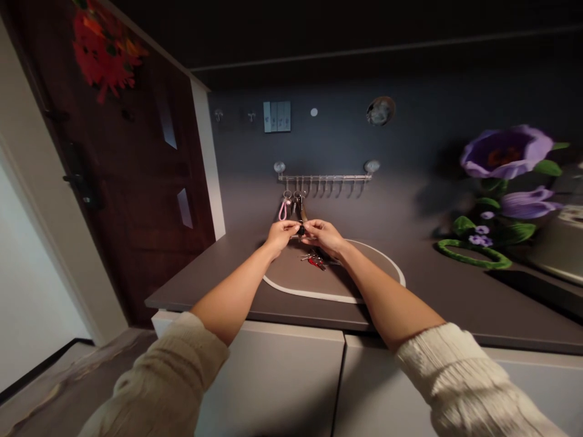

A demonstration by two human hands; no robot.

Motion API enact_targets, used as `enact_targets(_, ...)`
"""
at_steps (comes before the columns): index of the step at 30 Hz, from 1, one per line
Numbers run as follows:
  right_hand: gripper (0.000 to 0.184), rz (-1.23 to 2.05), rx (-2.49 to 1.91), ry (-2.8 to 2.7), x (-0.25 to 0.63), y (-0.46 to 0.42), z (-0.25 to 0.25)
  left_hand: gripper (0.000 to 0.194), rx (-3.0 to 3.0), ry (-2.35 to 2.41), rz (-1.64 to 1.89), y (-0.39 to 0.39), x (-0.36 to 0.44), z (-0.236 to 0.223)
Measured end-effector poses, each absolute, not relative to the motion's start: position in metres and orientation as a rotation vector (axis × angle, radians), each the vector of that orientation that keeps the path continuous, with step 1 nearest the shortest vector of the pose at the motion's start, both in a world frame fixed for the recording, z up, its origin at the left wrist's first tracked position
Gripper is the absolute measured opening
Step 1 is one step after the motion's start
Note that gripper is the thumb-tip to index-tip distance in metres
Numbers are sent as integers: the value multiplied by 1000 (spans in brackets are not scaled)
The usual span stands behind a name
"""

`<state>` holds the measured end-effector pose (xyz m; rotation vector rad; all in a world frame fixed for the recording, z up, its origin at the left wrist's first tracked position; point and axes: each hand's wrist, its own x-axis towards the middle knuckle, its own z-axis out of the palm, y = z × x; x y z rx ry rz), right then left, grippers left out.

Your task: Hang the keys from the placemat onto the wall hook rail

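My left hand (281, 234) and my right hand (322, 235) meet above the counter mat. Both pinch a small dark key bunch (301, 230) between thumb and fingertips; its details are too small to make out. Just behind them, a key ring with a pink strap (283, 210) hangs from the wall hook rail (325, 178). Next to it dangles another bunch with a dark and brown strap (303, 210), partly close behind my fingers. Below my hands, a loose bunch of keys with a red piece (315, 261) lies on the mat (337, 297).
The dark counter (428, 303) runs above white cabinet doors (273, 370). On the right stand purple artificial flowers (505, 158) with a green ring base, beside a pale lamp-like object (565, 243). A brown door (132, 182) is at left. A switch panel (277, 116) sits above the rail.
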<state>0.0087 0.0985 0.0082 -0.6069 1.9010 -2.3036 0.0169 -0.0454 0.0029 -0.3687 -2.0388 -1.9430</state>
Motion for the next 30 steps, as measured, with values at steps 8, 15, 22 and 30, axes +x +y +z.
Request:
enact_targets(8, 33, -2238, -710, 2036, 9, 104, 7, 18, -418, -2025, -1992, -44, 17, 3)
enact_targets(15, 33, -2220, -848, 2218, 5, 101, 7, 19, -430, -1951, -2042, -42, 16, 3)
enact_targets(22, 29, -2310, -875, 2239, -2, 105, 20, 21, -379, -1921, -2033, -43, 17, 6)
enact_targets(30, 19, -2519, -679, 2180, -19, 109, 51, 16, -292, -2008, -1980, -40, 19, 5)
